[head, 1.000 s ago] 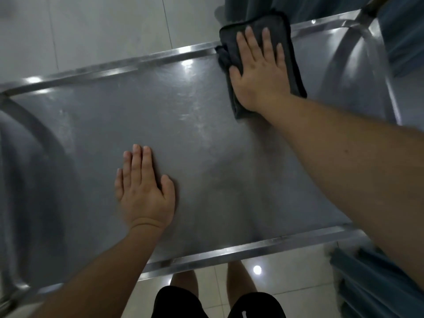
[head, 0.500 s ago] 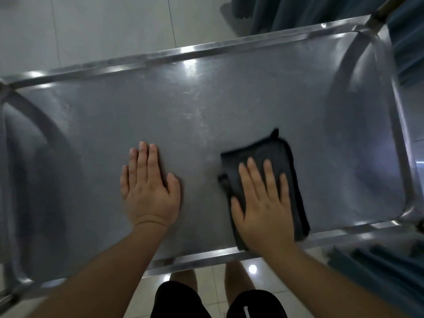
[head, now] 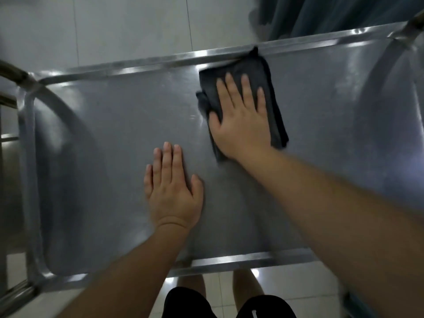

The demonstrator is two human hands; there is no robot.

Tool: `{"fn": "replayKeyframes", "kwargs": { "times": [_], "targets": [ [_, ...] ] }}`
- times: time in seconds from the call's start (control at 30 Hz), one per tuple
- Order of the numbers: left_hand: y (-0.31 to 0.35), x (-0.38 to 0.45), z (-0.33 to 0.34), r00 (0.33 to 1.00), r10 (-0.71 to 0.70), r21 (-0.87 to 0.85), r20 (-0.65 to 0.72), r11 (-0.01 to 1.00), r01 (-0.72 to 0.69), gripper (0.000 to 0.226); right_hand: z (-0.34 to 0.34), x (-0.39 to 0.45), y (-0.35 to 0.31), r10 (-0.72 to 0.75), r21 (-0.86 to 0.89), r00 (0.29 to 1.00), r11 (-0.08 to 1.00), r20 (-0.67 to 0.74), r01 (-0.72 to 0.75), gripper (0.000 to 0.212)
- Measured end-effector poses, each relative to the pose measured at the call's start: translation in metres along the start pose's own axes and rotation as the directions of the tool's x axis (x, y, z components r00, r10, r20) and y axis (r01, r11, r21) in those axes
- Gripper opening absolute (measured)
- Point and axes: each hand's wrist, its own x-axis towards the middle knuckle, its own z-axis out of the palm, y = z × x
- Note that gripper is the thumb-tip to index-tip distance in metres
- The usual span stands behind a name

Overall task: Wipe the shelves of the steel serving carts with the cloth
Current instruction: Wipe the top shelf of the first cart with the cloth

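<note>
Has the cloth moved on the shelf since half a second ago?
Yes. The cloth, pressed flat under the right hand, has gone from the shelf's near rim to its far rim; its top corner now touches that rim. The left hand stays planted mid-shelf.

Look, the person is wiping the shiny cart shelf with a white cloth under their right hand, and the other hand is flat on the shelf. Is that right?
Not quite: the cloth is dark grey, nearly black, not white. The head view shows it. The rest holds: the right hand presses flat on it near the shelf's far rim, and the left hand lies flat on the bare steel.
</note>
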Motion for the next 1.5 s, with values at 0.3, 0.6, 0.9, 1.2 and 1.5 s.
{"fn": "replayKeyframes", "kwargs": {
  "times": [0.3, 0.6, 0.9, 1.2, 1.5],
  "targets": [
    [0.001, 0.001, 0.0, 1.0, -0.01, -0.032, 0.003, 0.999, 0.01, 0.073, -0.006, 0.038, -0.014, 0.013, -0.013, 0.999, 1.0, 0.035, -0.012, 0.074],
    [-0.002, 0.007, -0.012, 0.997, -0.019, -0.141, 0.079, 0.99, 0.03, 0.071, 0.015, -0.145, -0.029, 0.034, 0.006, 0.999, 0.999, -0.028, -0.034, 0.072],
    [-0.043, 0.025, -0.065, 0.982, 0.054, -0.476, 0.183, 0.879, 0.04, 0.057, 0.031, -0.264, -0.042, -0.023, -0.016, 0.994, 1.0, 0.105, 0.025, 0.076],
    [-0.131, -0.001, -0.047, 0.991, 0.108, -0.02, 0.083, 0.994, -0.107, 0.067, 0.02, -0.142, -0.075, 0.01, -0.016, 0.998, 1.0, 0.059, -0.01, 0.072],
    [-0.139, 0.001, -0.034, 0.99, 0.134, -0.024, -0.031, 0.991, -0.135, 0.066, 0.003, 0.069, -0.111, 0.077, -0.051, 0.992, 0.996, 0.103, -0.072, 0.073]
  ]
}}
